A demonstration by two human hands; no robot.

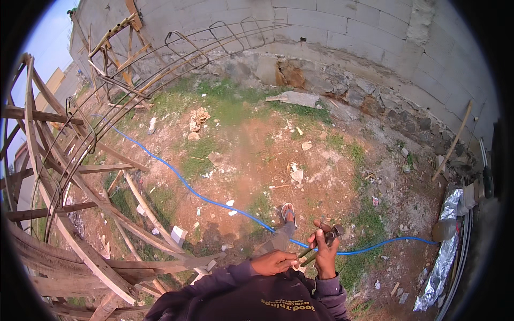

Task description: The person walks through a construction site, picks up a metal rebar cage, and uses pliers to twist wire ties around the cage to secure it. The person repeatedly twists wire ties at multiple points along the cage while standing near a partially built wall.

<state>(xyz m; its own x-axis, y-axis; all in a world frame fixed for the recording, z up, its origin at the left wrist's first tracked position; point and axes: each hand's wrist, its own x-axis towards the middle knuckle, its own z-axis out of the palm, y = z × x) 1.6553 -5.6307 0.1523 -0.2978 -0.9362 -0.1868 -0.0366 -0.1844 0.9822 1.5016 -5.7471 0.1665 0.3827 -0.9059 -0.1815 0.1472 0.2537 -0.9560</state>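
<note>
A pair of pincers with a dark metal head and green handles is held up in front of my body. My right hand is closed round it just below the head, which points up and away from me. Toward the handle ends, my left hand is closed, thumb and fingers pinched against a handle. Whether it also holds something thin is too small to tell. Beyond the hands, my sandalled foot rests on the dirt.
A blue hose crosses the ground by my foot. To the left stand a wooden frame and a long rebar cage. A block wall rises ahead. Silver foil-wrapped material and a leaning stick are at right.
</note>
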